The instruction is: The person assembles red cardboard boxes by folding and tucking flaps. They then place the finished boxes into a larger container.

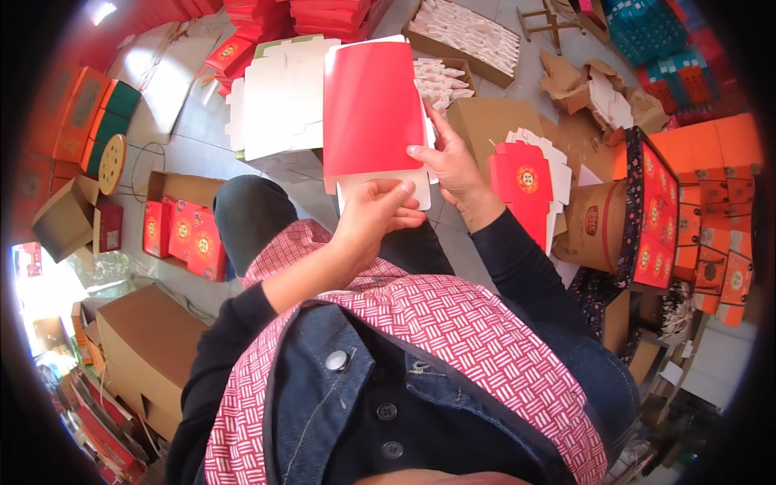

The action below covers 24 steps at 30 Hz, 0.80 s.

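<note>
Red printed boxes [184, 236] in a carton, brown cardboard box [149, 347] nearby

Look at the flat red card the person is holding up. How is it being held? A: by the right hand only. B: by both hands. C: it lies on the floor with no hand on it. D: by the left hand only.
B: the left hand pinches the bottom edge of the flat red card, while the right hand grips its right edge.
</note>
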Each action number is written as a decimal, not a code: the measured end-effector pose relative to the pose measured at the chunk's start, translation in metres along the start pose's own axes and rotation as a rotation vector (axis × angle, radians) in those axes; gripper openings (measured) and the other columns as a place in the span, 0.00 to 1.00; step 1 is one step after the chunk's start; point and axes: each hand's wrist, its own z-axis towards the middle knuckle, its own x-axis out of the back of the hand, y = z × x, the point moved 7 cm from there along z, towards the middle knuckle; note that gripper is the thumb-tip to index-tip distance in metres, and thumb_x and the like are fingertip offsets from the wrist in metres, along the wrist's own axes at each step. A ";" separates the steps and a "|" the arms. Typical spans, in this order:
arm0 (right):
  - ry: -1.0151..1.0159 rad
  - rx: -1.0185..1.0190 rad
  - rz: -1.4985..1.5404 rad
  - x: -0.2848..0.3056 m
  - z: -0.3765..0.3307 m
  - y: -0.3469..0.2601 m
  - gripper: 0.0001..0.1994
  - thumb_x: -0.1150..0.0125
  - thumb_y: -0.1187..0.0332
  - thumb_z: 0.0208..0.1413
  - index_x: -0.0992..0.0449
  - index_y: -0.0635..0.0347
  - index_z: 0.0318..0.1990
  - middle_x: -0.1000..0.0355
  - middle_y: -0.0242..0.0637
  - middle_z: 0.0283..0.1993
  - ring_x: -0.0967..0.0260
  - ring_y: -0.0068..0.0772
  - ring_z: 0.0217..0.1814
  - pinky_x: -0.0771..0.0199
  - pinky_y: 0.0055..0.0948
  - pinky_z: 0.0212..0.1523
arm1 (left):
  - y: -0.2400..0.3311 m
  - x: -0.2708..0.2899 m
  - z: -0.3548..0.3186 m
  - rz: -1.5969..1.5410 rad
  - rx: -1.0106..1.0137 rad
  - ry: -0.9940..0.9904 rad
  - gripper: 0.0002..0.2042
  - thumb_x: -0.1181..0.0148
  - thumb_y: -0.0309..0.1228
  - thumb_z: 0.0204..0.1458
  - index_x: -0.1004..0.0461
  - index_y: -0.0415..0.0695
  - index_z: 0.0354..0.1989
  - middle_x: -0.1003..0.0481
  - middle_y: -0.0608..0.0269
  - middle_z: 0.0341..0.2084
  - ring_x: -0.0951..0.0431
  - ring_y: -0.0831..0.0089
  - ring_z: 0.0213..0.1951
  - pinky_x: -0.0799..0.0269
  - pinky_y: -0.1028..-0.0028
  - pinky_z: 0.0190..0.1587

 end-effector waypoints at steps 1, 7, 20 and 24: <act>-0.008 0.015 -0.005 0.001 0.001 0.004 0.37 0.46 0.84 0.51 0.50 0.57 0.69 0.29 0.38 0.50 0.32 0.23 0.49 0.31 0.23 0.48 | -0.006 0.006 0.002 -0.106 0.055 0.094 0.15 0.43 0.36 0.57 0.29 0.33 0.37 0.26 0.55 0.26 0.21 0.65 0.26 0.23 0.73 0.29; -0.049 -0.063 0.242 0.002 0.000 0.004 0.28 0.46 0.69 0.60 0.47 0.60 0.67 0.36 0.35 0.60 0.37 0.22 0.58 0.37 0.25 0.57 | -0.002 0.009 0.028 -0.201 -0.016 0.196 0.16 0.44 0.37 0.57 0.34 0.33 0.39 0.29 0.55 0.20 0.23 0.61 0.20 0.24 0.69 0.21; 0.221 0.198 -0.007 0.019 0.010 0.008 0.20 0.52 0.69 0.63 0.35 0.73 0.58 0.28 0.38 0.48 0.33 0.18 0.47 0.33 0.19 0.47 | -0.005 0.005 0.035 -0.210 -0.017 0.193 0.13 0.46 0.35 0.58 0.33 0.36 0.39 0.28 0.55 0.21 0.22 0.61 0.22 0.24 0.69 0.24; 0.241 0.142 -0.023 0.012 0.009 0.005 0.19 0.53 0.70 0.63 0.36 0.73 0.58 0.29 0.40 0.50 0.33 0.20 0.50 0.35 0.20 0.52 | -0.005 0.009 0.034 -0.257 -0.028 0.182 0.12 0.47 0.36 0.59 0.32 0.37 0.38 0.27 0.56 0.21 0.22 0.61 0.24 0.24 0.68 0.27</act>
